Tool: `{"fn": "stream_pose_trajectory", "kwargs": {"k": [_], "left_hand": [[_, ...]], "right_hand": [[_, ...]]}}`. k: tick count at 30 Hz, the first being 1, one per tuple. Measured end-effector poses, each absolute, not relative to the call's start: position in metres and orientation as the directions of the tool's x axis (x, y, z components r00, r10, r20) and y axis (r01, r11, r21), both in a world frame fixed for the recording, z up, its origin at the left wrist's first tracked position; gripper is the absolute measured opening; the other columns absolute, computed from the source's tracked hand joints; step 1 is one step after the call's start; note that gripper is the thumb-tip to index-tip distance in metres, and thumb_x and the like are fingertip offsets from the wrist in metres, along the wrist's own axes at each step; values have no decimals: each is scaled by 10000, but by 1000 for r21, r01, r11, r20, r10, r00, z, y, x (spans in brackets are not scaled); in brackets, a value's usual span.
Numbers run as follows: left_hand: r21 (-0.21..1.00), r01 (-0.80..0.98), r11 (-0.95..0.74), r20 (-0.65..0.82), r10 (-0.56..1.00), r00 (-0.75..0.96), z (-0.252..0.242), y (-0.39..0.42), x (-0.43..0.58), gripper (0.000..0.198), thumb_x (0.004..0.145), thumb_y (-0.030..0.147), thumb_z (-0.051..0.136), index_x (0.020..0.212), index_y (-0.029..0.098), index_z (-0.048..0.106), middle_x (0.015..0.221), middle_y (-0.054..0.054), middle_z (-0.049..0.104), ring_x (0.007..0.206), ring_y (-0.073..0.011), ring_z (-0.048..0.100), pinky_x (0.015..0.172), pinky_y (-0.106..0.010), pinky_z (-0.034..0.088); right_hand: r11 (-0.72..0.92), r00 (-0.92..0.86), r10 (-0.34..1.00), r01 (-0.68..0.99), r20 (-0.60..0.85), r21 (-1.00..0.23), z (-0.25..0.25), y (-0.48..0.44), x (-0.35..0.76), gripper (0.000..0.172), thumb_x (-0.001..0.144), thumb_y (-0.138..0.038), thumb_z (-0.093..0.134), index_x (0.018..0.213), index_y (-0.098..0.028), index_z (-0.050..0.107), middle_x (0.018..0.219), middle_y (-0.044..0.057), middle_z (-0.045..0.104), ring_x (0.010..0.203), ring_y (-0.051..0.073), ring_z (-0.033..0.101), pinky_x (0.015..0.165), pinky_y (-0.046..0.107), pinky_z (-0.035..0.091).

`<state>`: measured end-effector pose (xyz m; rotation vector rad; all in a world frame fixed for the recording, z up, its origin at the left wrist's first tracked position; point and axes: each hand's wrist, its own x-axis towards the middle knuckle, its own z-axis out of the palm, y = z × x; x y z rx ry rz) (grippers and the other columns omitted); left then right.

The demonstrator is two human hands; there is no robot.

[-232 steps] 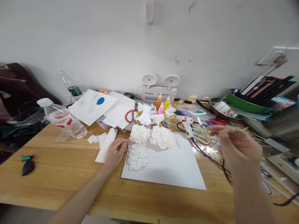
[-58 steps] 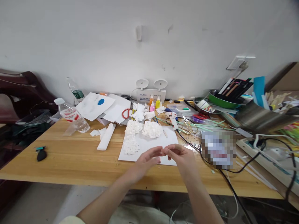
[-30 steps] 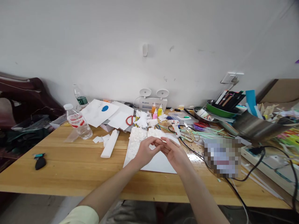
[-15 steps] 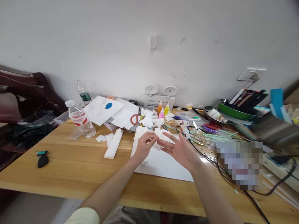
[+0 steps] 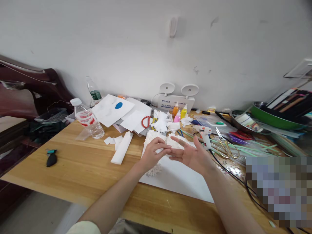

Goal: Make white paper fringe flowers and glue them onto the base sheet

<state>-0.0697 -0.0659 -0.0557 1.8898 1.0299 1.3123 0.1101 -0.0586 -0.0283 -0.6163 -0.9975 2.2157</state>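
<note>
My left hand (image 5: 155, 151) has its thumb and fingers drawn together in a pinch at the fingertips of my right hand (image 5: 192, 155). Anything inside that pinch is too small to make out. My right hand is turned palm up, its fingers stretched and spread. Both hover over a white sheet (image 5: 187, 177) on the wooden table. White crumpled material (image 5: 152, 135) is on the sheet just behind my hands, partly hidden by them. A small heap of off-white bits (image 5: 154, 170) lies below my left hand.
Left are a water bottle (image 5: 89, 122), a folded white strip (image 5: 122, 148) and papers (image 5: 109, 110). Red-handled scissors (image 5: 146, 122) and paint bottles (image 5: 183, 112) stand behind. To the right are a glue gun (image 5: 204, 134), gold scissors (image 5: 226, 146), a black cable (image 5: 226, 167) and a green pan (image 5: 275, 117).
The camera view has shifted and tilted, so the table's things appear larger and displaced. My hands stay together over the sheet in nearly the same pose, and more of the off-white bits shows.
</note>
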Motion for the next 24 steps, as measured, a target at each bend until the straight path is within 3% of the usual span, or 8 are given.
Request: {"fn": "stream_pose_trajectory", "kwargs": {"k": [4,9,15,20,24], "left_hand": [[909,172,-379,359,924,136,-53,-70,-67,170,775,304,542,783,224,692,769,-29,513,747,-140,499,692,-265,406],[959,76,-272,278,956,-92,-50,-63,-74,109,688,298,640,655,202,678,686,-13,508,667,-121,476,604,-253,387],[925,74,-372,378,889,-259,-35,-60,-88,213,614,246,699,479,158,559,554,24,478,545,-78,462,536,-227,378],[936,196,-292,328,926,-188,-17,-63,-107,178,725,315,592,670,150,631,549,4,590,384,-77,505,373,-211,314],[913,275,-301,346,929,-133,-12,-58,-130,188,720,305,593,766,137,665,652,-46,659,544,-144,615,423,-223,386]], "right_hand": [[-555,-686,705,-374,-181,-743,-30,-66,115,749,729,-719,188,1263,-231,385,1057,116,633,1096,253,499,910,444,306],[-531,-611,760,-388,-222,-753,-29,-68,127,761,700,-736,227,1249,-239,401,1083,128,618,1082,264,510,897,448,312],[-408,-496,854,-453,-155,-793,-30,-60,148,641,753,-657,260,1140,-219,523,1056,122,627,936,270,584,866,438,354],[-253,-299,947,-472,-117,-845,-34,-54,166,534,780,-596,267,1039,-258,590,926,69,655,817,234,591,811,395,404],[-203,-274,959,-495,-70,-845,-35,-53,174,509,782,-583,280,1034,-271,594,862,57,650,790,229,578,779,386,414]]}}
